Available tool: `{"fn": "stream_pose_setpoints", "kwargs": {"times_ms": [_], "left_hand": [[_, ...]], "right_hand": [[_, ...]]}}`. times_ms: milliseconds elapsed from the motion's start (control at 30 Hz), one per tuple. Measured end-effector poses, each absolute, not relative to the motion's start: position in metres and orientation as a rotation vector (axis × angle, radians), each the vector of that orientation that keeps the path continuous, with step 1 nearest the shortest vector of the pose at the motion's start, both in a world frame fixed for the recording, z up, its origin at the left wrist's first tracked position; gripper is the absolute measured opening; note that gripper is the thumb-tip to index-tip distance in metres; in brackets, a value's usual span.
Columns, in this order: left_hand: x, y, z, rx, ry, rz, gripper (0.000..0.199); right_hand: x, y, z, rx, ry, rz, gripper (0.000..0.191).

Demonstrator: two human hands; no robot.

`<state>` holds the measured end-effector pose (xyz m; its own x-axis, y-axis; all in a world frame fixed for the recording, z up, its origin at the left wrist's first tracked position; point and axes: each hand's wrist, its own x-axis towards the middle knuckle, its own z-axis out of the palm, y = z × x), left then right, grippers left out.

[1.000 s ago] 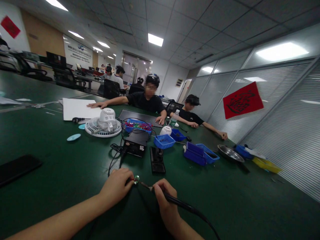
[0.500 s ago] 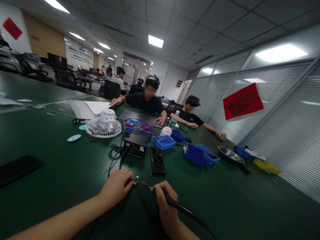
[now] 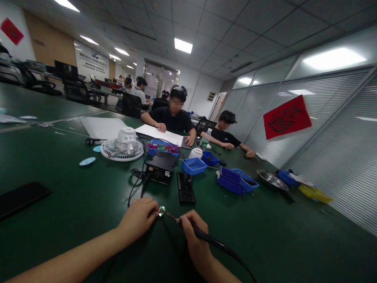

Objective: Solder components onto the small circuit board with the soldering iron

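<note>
A small green circuit board (image 3: 161,211) is at the fingertips of my left hand (image 3: 141,216), which pinches it at its left edge, just above the green table. My right hand (image 3: 196,239) is wrapped round the black handle of a soldering iron (image 3: 212,240), held like a pen. The iron's thin tip points left and reaches the board's right side; whether it touches cannot be made out. A black cable runs from the handle toward the bottom edge. Beyond my hands stand a black box-shaped soldering station (image 3: 160,169) and a black iron stand (image 3: 186,188).
A white fan part (image 3: 122,147) lies at the left, a blue tray of wires (image 3: 163,147) behind the station. Blue bins (image 3: 229,180), a metal bowl (image 3: 272,181) and a yellow tray (image 3: 315,193) are at right. Two people sit across the table (image 3: 73,204).
The board shows more clearly, with the iron's tip closer to it. Across the table, a person has laid a white sheet down on the dark mat. The other person's outstretched hand has moved left.
</note>
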<state>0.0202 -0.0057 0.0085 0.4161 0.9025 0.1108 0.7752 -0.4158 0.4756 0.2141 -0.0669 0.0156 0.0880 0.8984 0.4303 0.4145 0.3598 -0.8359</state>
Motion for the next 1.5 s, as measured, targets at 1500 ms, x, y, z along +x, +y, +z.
{"fn": "stream_pose_setpoints", "kwargs": {"times_ms": [1500], "left_hand": [[0.0196, -0.0061, 0.0103, 2.289, 1.498, 0.5, 0.015]], "right_hand": [[0.2201, -0.0645, 0.0073, -1.175, -1.405, 0.601, 0.02]]}}
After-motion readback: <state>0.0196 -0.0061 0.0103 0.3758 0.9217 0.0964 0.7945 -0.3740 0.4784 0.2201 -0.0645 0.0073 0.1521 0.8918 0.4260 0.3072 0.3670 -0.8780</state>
